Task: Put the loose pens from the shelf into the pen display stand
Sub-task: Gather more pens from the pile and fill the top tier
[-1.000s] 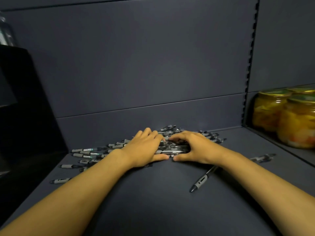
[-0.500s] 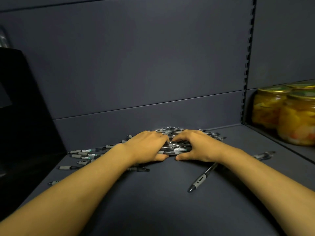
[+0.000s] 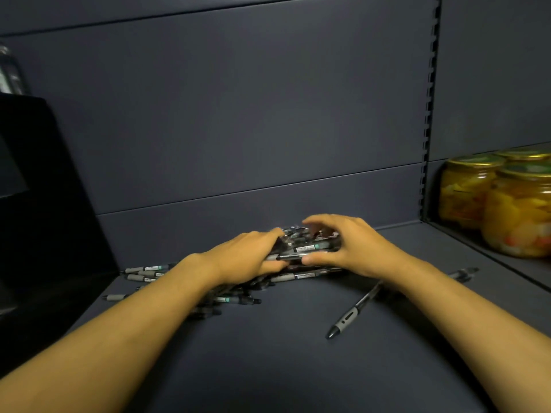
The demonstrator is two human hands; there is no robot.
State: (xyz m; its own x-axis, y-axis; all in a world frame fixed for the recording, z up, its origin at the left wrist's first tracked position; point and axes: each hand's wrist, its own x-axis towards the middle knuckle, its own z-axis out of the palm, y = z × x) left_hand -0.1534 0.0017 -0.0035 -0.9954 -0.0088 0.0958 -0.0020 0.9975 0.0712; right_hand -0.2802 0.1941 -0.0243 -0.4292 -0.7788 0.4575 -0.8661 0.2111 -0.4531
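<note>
A bunch of black and grey pens [image 3: 310,247] is lifted a little off the dark shelf [image 3: 268,353] at the back middle. My left hand [image 3: 247,257] grips the bunch from the left and my right hand [image 3: 351,245] grips it from the right, fingers curled over the top. Several loose pens [image 3: 143,271] lie scattered under and left of my left forearm. One pen [image 3: 351,314] lies alone under my right forearm, and another pen [image 3: 463,273] lies further right. The black pen display stand [image 3: 38,204] rises at the left edge.
Glass jars of yellow preserves [image 3: 512,204] stand on the neighbouring shelf at the right, beyond a slotted upright [image 3: 428,114]. The grey back panel [image 3: 238,114] closes the shelf behind the pens. A clear bottle [image 3: 9,73] shows above the stand.
Both hands have closed round the heap and raised a bunch of pens off the shelf. More loose pens now show below my left forearm.
</note>
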